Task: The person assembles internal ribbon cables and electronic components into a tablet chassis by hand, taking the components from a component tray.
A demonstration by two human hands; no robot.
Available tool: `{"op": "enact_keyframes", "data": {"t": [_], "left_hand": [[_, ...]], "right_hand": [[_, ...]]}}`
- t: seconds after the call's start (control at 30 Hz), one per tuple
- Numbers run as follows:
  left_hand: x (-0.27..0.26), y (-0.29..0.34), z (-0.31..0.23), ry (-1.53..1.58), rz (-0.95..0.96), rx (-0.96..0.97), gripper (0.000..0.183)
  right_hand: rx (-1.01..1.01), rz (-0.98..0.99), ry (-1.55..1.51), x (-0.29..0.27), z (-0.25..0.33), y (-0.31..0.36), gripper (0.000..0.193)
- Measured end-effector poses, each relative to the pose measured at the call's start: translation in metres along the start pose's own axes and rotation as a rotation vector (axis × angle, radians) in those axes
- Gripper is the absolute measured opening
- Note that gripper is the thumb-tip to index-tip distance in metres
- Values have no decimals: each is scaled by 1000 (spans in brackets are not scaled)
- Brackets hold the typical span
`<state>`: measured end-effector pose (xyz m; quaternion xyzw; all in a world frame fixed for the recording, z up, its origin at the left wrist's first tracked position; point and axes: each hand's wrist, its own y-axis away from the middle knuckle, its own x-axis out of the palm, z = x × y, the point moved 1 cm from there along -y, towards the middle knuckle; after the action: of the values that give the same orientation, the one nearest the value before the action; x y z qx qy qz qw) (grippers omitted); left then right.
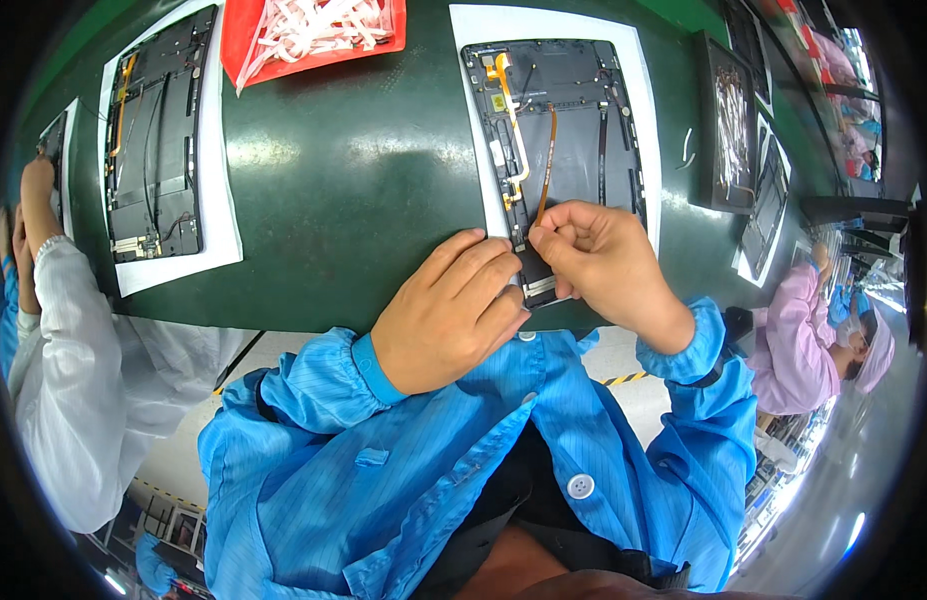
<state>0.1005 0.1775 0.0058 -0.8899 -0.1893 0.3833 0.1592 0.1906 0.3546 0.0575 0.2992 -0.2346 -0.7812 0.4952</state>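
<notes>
A dark flat device housing point(575, 140), like an opened tablet or thin laptop shell, lies on a white sheet point(639, 70) in front of me. My right hand point(615, 268) pinches the near end of a thin orange-brown flex cable point(552, 150) between thumb and index finger. That cable runs up to the upper middle of the housing. A yellow-and-white flex cable point(513, 120) follows the housing's left side, and a black strip point(602, 150) lies to the right. My left hand point(445, 315) rests at the housing's lower left edge, fingers stretched out and holding nothing I can see.
On the green table point(343, 200) a red bin point(398, 30) holds many pale strips. A similar housing point(163, 130) lies at left, beside a co-worker's white sleeve point(73, 330). To the right stand a black tray point(705, 180) and another housing point(766, 205); a person in pink point(798, 340) sits beyond.
</notes>
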Motion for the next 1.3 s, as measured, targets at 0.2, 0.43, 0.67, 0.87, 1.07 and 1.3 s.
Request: {"op": "enact_keyframes", "data": {"t": [0.2, 0.43, 0.67, 0.87, 1.07, 1.3], "left_hand": [[-1, -1, 0, 5, -6, -2, 36], [0, -1, 0, -2, 3, 3, 36], [0, 1, 0, 5, -3, -1, 36], [0, 0, 0, -6, 0, -1, 36], [1, 0, 0, -12, -9, -6, 37], [2, 0, 0, -23, -12, -9, 38]], "right_hand": [[-40, -47, 60, 3, -5, 1, 15], [-31, -18, 38, 0, -2, 1, 15], [-13, 29, 19, -1, 2, 0, 14], [-45, 7, 42, 1, -2, 1, 15], [-97, 6, 76, 0, -7, 1, 16], [-109, 45, 74, -1, -6, 1, 15]]}}
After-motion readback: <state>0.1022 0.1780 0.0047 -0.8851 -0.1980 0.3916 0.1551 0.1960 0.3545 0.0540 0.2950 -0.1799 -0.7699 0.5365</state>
